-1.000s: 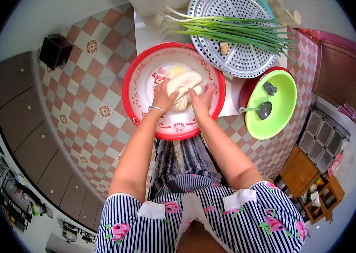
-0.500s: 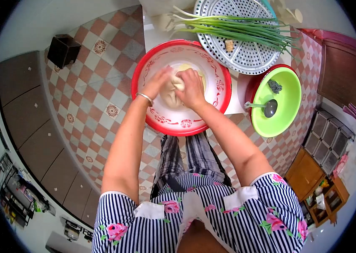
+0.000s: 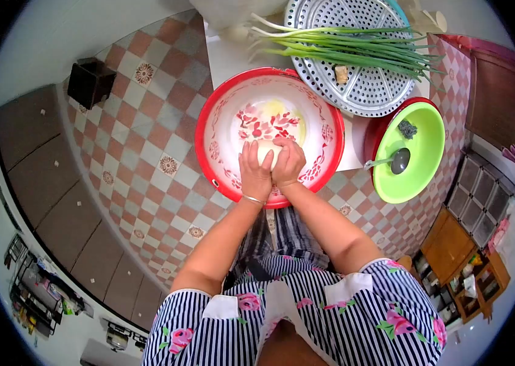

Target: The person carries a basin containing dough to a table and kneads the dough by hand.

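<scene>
A pale lump of dough point(image 3: 266, 150) lies near the close side of a red-rimmed white enamel basin point(image 3: 207, 116), partly hidden under my hands. My left hand point(image 3: 255, 171), with a bracelet at the wrist, presses on the left of the dough, fingers bent over it. Against it on the right, my right hand point(image 3: 289, 162) grips the dough with curled fingers. Red printed patterns and a yellowish patch point(image 3: 273, 108) show on the basin's floor.
Behind the basin, a perforated steamer tray point(image 3: 355, 94) carries green onions point(image 3: 349, 49) and a small brown piece point(image 3: 341, 74). To the right, a green basin point(image 3: 413, 177) holds a ladle point(image 3: 399, 161) and a scouring pad point(image 3: 407, 129). A dark bin point(image 3: 91, 82) stands on the floor.
Both hands have moved toward me with the dough, from the basin's middle to its near side. They now press down together, uncovering the printed floor.
</scene>
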A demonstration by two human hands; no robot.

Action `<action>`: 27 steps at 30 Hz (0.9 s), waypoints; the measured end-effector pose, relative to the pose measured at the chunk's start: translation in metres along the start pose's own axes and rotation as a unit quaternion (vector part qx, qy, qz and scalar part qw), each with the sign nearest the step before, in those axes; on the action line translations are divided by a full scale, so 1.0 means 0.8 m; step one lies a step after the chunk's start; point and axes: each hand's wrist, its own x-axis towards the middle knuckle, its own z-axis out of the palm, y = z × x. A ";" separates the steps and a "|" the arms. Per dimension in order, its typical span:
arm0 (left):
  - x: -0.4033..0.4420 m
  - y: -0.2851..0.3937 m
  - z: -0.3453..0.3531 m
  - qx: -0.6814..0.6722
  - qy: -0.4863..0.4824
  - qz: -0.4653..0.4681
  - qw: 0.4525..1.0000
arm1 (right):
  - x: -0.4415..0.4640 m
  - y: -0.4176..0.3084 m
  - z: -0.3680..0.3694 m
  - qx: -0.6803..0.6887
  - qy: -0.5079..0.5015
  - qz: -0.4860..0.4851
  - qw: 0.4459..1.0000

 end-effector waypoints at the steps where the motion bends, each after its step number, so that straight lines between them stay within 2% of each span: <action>1: 0.002 -0.004 0.006 0.010 0.003 0.002 1.000 | 0.003 0.006 0.004 -0.005 0.016 -0.052 0.999; 6: 0.058 -0.026 0.025 0.028 -0.033 -0.042 0.998 | 0.057 0.024 0.047 -0.052 0.035 -0.066 0.996; 13: 0.115 -0.028 0.023 0.053 -0.091 -0.104 0.989 | 0.108 0.016 0.070 -0.103 -0.006 0.036 0.994; 17: 0.127 -0.029 0.030 0.071 -0.105 -0.145 0.981 | 0.133 0.011 0.080 -0.221 -0.076 0.089 0.968; 20: 0.138 -0.025 0.031 0.035 -0.125 -0.194 0.972 | 0.151 0.012 0.078 -0.213 -0.148 0.087 0.962; 23: 0.133 -0.048 0.004 -0.093 -0.181 -0.162 0.966 | 0.153 0.008 0.065 -0.076 -0.188 0.172 0.964; 26: 0.089 -0.031 -0.043 -0.142 -0.239 -0.100 0.955 | 0.100 -0.015 0.002 -0.005 -0.197 0.234 0.952; 27: 0.073 -0.011 -0.059 -0.133 -0.260 -0.094 0.952 | 0.068 -0.039 -0.010 -0.055 -0.141 0.198 0.968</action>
